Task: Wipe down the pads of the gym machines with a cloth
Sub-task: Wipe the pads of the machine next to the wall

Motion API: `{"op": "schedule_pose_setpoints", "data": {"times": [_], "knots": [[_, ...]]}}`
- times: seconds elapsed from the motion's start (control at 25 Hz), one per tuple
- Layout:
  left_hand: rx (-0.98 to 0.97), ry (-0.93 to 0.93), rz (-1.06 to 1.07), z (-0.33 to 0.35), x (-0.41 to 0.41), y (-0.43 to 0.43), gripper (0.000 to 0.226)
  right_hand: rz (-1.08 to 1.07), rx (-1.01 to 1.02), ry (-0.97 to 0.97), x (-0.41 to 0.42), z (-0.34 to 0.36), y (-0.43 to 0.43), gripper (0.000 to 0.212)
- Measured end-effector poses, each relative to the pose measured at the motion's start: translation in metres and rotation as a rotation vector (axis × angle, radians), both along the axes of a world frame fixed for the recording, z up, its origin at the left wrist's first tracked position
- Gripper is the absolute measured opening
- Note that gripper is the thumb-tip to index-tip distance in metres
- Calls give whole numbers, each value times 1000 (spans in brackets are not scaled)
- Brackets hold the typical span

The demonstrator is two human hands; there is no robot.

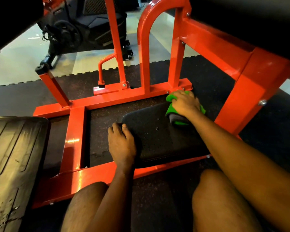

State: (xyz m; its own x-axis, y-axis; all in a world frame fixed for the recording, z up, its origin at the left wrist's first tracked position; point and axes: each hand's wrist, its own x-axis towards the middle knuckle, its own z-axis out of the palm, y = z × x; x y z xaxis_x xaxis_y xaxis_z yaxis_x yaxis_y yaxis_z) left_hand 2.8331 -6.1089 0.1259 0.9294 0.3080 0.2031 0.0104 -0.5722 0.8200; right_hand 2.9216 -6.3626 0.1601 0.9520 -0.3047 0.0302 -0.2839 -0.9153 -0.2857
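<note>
A low black pad [159, 136] sits inside the orange frame [74, 139] of a gym machine, near the floor. My right hand [185, 103] grips a bunched green and grey cloth [176, 114] and presses it on the pad's far right corner. My left hand [121, 143] rests on the pad's left edge, with its fingers curled over the rim. Both forearms reach forward from the bottom of the view, above my bare knees.
A ribbed black footplate [13, 156] lies at the left. Orange uprights and an arched bar [146, 47] rise just behind the pad. A sloping orange beam [241, 91] hems in the right side. An exercise bike [70, 34] stands on the pale floor beyond the rubber mat.
</note>
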Motion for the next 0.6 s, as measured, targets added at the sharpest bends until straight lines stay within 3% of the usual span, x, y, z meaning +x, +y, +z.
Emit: {"op": "schedule_pose_setpoints", "data": {"times": [0.2, 0.28, 0.36, 0.48, 0.6], "knots": [[2, 9, -15, 1, 0, 1, 28, 365, -48, -127, -91, -16, -7, 57], [2, 11, -13, 2, 1, 1, 28, 398, -8, -187, -114, -28, -31, 58], [5, 8, -17, 2, 1, 1, 27, 259, 56, -223, -94, -31, -50, 51], [-3, 3, -11, 1, 1, 2, 26, -187, 286, -97, -41, -12, -58, 39], [-10, -4, -11, 1, 0, 2, 25, -230, 391, -23, -33, -11, -63, 40]]}}
